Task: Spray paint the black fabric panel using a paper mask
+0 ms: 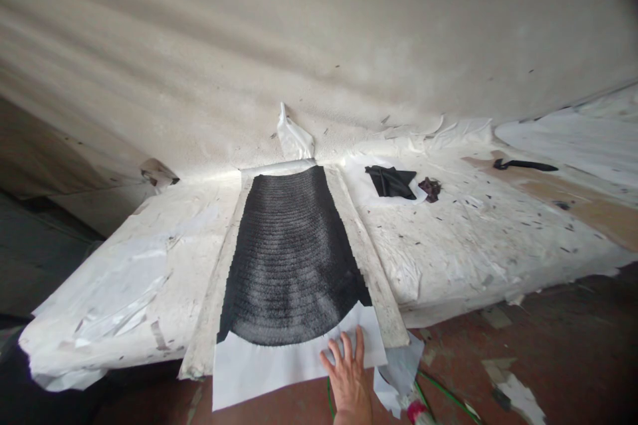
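Note:
My right hand (347,372) rests palm down on a white paper sheet (264,368) near its right end. Its fingers are spread and slightly bent, with nothing held in them. On this sheet lies a panel of black ridged material (294,259), crossed by many curved rows with a fuzzy sheen. Short jagged steps run along the panel's side edges. Beneath both sits a pale board (371,259), which shows along either side. The sheet hangs past the board's front edge. My left hand is out of view.
Folded black pieces (391,182) lie on white paper to the right, beside a dark crumpled scrap (429,189). A black-handled tool (526,165) rests farther right on a brown strip. Dark bits dot the white-covered table (448,246). Green cord (448,395) trails below.

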Demonstrator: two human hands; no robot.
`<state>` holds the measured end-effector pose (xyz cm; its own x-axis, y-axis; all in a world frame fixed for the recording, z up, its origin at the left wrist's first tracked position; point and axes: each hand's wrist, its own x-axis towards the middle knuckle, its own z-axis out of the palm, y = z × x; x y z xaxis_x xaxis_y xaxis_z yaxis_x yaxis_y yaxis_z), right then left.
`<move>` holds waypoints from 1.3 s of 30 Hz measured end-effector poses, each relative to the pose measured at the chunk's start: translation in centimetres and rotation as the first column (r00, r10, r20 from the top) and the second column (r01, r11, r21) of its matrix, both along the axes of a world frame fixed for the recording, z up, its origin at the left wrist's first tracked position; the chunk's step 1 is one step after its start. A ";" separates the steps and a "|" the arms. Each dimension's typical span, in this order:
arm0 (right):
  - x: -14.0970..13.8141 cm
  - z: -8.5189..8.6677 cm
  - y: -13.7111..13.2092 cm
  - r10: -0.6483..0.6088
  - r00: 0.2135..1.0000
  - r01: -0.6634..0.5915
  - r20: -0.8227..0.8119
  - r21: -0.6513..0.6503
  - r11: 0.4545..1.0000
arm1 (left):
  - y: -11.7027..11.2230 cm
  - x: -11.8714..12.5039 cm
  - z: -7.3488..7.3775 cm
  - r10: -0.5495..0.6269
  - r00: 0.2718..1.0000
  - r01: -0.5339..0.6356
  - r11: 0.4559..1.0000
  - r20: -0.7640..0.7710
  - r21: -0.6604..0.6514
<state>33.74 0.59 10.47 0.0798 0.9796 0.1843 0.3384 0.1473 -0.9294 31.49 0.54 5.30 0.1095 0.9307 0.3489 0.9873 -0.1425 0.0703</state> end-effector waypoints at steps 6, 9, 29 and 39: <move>0.1 0.6 0.1 -0.043 0.989 0.034 0.138 0.073 0.997 | -0.3 0.2 -1.8 0.045 0.999 -0.044 0.999 0.010 -0.018; 0.0 0.1 0.1 -0.047 0.978 0.025 0.206 0.110 0.994 | -0.4 0.2 -1.8 0.045 0.999 -0.044 0.998 0.020 -0.039; 0.9 0.3 0.8 -0.014 0.856 -0.078 0.516 0.156 0.985 | -1.2 -1.2 6.5 -0.190 0.978 0.195 0.979 0.089 -0.059; 0.4 -0.6 1.5 -0.036 0.944 0.040 0.328 -0.007 0.999 | 0.0 -0.7 6.5 -0.178 0.981 0.183 0.981 0.084 -0.064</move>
<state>34.15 2.12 9.88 0.0544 0.9795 0.1937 0.6298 0.1169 -0.7679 30.83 0.56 11.77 0.2532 0.9209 0.2964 0.9370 -0.3097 0.1618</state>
